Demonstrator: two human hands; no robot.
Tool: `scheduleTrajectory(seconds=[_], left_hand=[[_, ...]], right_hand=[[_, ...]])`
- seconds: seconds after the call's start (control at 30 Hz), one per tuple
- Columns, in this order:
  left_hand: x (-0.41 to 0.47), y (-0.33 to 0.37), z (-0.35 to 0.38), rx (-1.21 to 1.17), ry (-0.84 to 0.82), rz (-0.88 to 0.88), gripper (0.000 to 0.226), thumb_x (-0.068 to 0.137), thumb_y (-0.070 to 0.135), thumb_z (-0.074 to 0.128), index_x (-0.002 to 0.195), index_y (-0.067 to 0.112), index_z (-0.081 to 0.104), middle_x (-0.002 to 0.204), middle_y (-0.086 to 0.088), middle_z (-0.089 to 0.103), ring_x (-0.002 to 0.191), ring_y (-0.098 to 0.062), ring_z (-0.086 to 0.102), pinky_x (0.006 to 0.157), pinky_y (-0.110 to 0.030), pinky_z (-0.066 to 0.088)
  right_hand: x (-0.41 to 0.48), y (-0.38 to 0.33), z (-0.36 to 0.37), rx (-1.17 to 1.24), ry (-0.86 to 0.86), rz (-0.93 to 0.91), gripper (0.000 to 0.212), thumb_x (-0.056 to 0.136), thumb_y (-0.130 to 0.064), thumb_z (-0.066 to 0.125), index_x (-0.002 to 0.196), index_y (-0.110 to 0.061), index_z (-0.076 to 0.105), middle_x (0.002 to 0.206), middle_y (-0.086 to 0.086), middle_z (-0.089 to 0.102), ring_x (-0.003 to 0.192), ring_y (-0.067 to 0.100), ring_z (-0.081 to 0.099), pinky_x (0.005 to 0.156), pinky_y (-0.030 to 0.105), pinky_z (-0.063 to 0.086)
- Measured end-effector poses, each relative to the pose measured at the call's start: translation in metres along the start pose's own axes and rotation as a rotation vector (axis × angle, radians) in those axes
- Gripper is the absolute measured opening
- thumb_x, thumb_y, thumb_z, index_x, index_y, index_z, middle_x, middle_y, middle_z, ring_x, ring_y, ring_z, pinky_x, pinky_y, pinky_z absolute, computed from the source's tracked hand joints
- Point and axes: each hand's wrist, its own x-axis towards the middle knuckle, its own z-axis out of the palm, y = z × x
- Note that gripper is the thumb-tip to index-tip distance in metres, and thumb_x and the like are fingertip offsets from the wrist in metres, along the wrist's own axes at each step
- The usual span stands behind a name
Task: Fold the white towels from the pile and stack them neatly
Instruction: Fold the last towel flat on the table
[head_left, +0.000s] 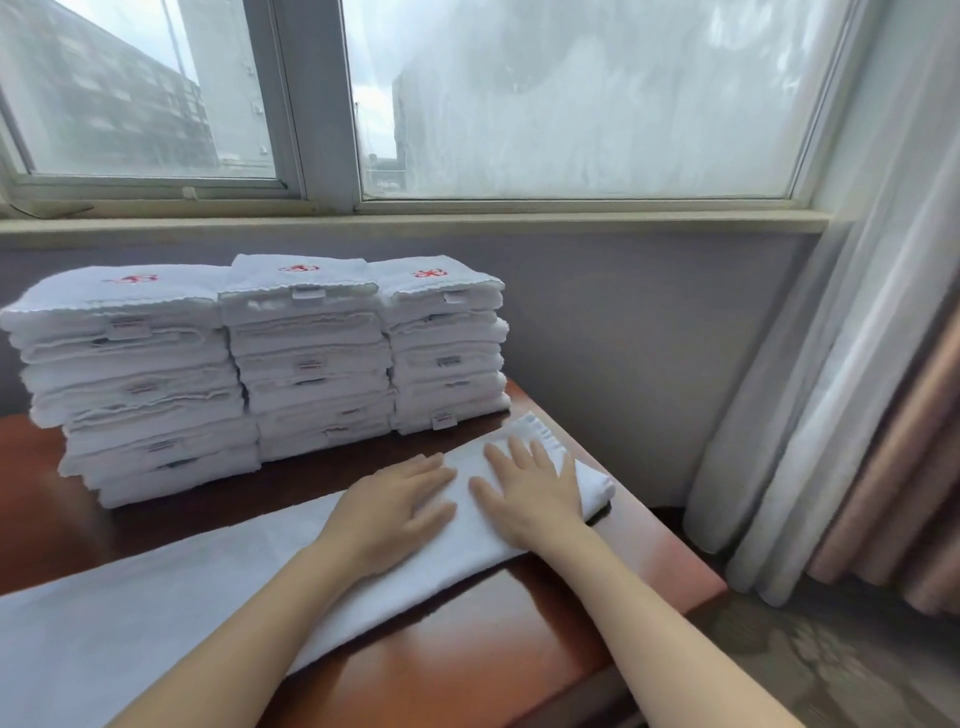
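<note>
A long white towel (171, 587), folded lengthwise into a strip, lies diagonally across the reddish-brown wooden table (467, 660). My left hand (395, 506) and my right hand (535, 493) both press flat on its far right end, fingers straight, side by side. Behind them stand three stacks of folded white towels with red embroidery on top: a left stack (135, 384), a middle stack (311, 358) and a right stack (447, 348).
The table's right edge (675, 545) drops to a patterned carpet. A grey wall and a window sill (415, 221) run behind the stacks. Sheer and brown curtains (857, 415) hang at the right.
</note>
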Motion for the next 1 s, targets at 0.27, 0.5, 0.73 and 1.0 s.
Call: scheduleTrajectory(seconds=[0.27, 0.5, 0.73, 1.0], left_hand=[[0.005, 0.0, -0.003, 0.111, -0.295, -0.015, 0.115, 0.055, 0.104, 0.02, 0.154, 0.047, 0.003, 0.163, 0.015, -0.009, 0.15, -0.004, -0.008, 0.122, -0.032, -0.003], [0.004, 0.006, -0.005, 0.13, -0.303, -0.008, 0.114, 0.058, 0.1, 0.023, 0.155, 0.044, 0.002, 0.164, 0.011, -0.009, 0.15, -0.006, -0.01, 0.122, -0.036, -0.004], [-0.016, 0.024, -0.008, 0.005, 0.243, 0.097, 0.036, 0.091, 0.047, 0.052, 0.111, 0.026, 0.073, 0.116, 0.008, 0.068, 0.106, -0.016, 0.064, 0.085, -0.032, 0.05], [-0.034, 0.037, -0.045, -1.116, 0.167, -0.359, 0.047, 0.1, 0.061, 0.021, 0.128, 0.042, 0.054, 0.124, 0.001, 0.067, 0.113, -0.012, 0.063, 0.093, -0.023, 0.046]], right_hand=[[0.009, 0.017, -0.009, -0.133, 0.125, 0.196, 0.063, 0.094, -0.063, 0.022, 0.147, -0.032, 0.034, 0.148, 0.008, 0.039, 0.132, 0.027, 0.031, 0.105, 0.048, 0.021], [0.008, 0.01, -0.032, -0.087, 0.083, 0.225, 0.062, 0.09, -0.063, 0.036, 0.139, -0.024, 0.042, 0.124, 0.008, 0.046, 0.107, 0.03, 0.054, 0.072, 0.036, 0.036], [0.009, -0.005, -0.088, -0.13, -0.095, 0.164, 0.053, 0.083, -0.026, 0.051, 0.136, -0.028, 0.042, 0.103, -0.003, 0.054, 0.093, 0.023, 0.052, 0.068, 0.03, 0.04], [-0.014, -0.08, -0.109, 0.866, 0.004, -0.217, 0.088, 0.078, -0.007, 0.072, 0.153, -0.029, 0.03, 0.115, 0.01, 0.064, 0.099, 0.018, 0.065, 0.084, 0.025, 0.052]])
